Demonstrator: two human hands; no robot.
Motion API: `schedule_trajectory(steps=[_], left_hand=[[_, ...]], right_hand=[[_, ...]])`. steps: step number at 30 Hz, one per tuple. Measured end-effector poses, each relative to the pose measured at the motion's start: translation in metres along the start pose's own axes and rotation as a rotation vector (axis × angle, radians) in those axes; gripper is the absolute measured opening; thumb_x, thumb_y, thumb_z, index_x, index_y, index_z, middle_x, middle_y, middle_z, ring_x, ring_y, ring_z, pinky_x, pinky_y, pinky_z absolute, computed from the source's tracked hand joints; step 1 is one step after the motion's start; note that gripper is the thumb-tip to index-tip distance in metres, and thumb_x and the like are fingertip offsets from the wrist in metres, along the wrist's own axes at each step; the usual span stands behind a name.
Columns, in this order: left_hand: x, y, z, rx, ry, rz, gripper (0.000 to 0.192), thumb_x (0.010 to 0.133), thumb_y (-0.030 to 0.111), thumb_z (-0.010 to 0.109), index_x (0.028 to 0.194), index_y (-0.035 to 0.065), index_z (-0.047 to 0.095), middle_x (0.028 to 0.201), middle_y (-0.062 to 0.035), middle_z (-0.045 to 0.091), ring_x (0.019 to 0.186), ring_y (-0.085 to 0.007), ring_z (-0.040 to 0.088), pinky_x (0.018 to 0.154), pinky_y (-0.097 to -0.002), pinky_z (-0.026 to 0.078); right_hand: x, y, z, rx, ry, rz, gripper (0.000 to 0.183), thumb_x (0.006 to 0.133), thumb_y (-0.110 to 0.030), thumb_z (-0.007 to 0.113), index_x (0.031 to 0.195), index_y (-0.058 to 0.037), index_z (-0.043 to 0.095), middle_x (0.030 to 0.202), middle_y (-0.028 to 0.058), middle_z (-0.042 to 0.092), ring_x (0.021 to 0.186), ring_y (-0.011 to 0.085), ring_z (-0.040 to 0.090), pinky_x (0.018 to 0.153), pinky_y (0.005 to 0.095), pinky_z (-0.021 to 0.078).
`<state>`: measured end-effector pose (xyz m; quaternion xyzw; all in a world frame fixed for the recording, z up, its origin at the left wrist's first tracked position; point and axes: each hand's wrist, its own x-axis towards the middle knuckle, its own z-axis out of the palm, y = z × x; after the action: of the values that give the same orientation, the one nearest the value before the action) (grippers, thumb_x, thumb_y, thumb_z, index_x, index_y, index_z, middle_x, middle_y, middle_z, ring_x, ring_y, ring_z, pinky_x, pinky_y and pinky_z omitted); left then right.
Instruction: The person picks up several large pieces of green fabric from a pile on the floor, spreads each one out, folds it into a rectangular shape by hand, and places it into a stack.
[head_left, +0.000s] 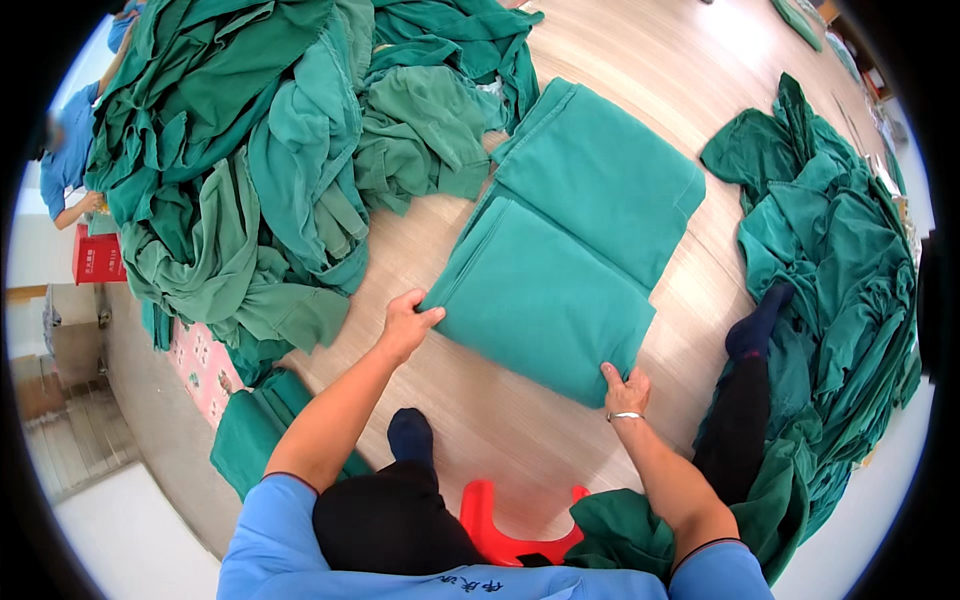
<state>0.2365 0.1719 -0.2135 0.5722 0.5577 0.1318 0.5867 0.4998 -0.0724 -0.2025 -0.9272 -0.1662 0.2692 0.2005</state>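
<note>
A green cloth (540, 292) lies partly folded on the wood-look surface before me, its near half doubled back in layers and its far half spread flat. My left hand (409, 322) pinches the near left corner between thumb and fingers. At the near right corner my right hand (627, 388), with a silver bracelet at the wrist, grips the edge, thumb on top. The near edge is stretched between both hands. Some fingers are hidden under the cloth.
Heaped green cloths (300, 135) stand at the left, and another crumpled pile (832, 262) at the right. Folded green cloth (262, 420) lies by my left arm. A red plastic object (517, 544) is between my legs. Another person (67, 157) is at the far left, near a red box (97, 255).
</note>
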Motion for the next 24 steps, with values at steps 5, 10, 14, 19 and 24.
schedule_trajectory(steps=[5,10,14,19,24], left_hand=[[0.0,-0.052,-0.006,0.007,-0.023,-0.207,0.011,0.076,0.002,0.064,0.083,0.0038,0.057,0.077,-0.0017,0.055,0.068,-0.0117,0.05,0.061,-0.0276,0.042],[-0.011,-0.019,-0.039,-0.209,-0.233,-0.476,0.017,0.075,0.003,0.063,0.091,0.0014,0.059,0.08,-0.0066,0.061,0.071,-0.0188,0.058,0.061,-0.0339,0.048],[-0.051,0.089,-0.089,-0.332,-0.44,-0.41,0.019,0.078,0.008,0.062,0.095,-0.0008,0.059,0.083,-0.0089,0.063,0.073,-0.0217,0.06,0.061,-0.038,0.049],[-0.013,0.187,-0.053,-0.773,-0.405,-0.032,0.039,0.085,0.022,0.057,0.115,-0.0016,0.051,0.102,-0.017,0.06,0.094,-0.0268,0.059,0.08,-0.0398,0.048],[0.061,0.14,-0.011,-0.309,-0.132,0.159,0.069,0.08,0.033,0.066,0.131,-0.0006,0.035,0.123,-0.0201,0.049,0.114,-0.0283,0.048,0.096,-0.0382,0.039]], right_hand=[[-0.01,0.031,0.048,0.279,0.065,-0.025,0.041,0.074,-0.022,0.07,0.103,0.0028,0.055,0.093,0.0193,0.063,0.073,0.0294,0.062,0.07,0.0396,0.0481],[-0.029,0.019,0.03,0.42,-0.467,0.607,0.041,0.075,-0.023,0.07,0.103,0.0007,0.052,0.088,0.0147,0.06,0.068,0.0276,0.059,0.065,0.0471,0.0492],[-0.032,-0.028,-0.075,0.451,-1.022,0.69,0.03,0.073,-0.018,0.07,0.094,-0.0029,0.054,0.073,0.0092,0.055,0.053,0.0205,0.051,0.049,0.0402,0.048],[0.065,-0.057,-0.152,0.942,-0.88,0.297,0.039,0.088,-0.044,0.048,0.081,-0.006,0.055,0.07,0.006,0.057,0.061,0.0175,0.055,0.052,0.0341,0.0456],[0.122,-0.026,-0.111,0.772,-0.384,0.213,0.056,0.082,-0.053,0.054,0.117,-0.0096,0.047,0.109,0.0084,0.051,0.097,0.0229,0.051,0.078,0.0428,0.0425]])
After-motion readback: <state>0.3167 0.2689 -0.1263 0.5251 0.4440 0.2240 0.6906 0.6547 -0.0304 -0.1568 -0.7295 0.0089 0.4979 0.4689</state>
